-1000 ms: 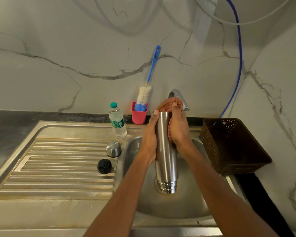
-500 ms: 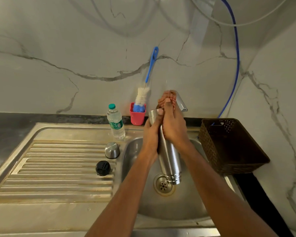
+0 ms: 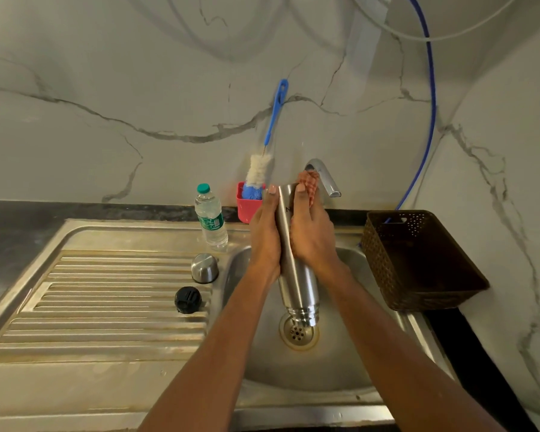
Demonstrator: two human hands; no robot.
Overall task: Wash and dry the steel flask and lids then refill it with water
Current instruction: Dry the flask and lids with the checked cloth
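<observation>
Both grips clamp the steel flask (image 3: 298,285) inverted over the sink (image 3: 340,366): left hand (image 3: 264,235) bare, right hand (image 3: 312,235) pressing cloth (image 3: 307,182). Rigid, likely slippery wet; hold mid-body.

Before you, a steel sink unit (image 3: 113,388) sits in a dark tabletop (image 3: 22,219). On its ribbed drainboard (image 3: 106,294) rest a steel cap (image 3: 204,268) and a black lid (image 3: 187,300), close together. A water bottle (image 3: 211,217) stands behind; a brown basket (image 3: 418,260) sits right, apparently overlapping the rim.
</observation>
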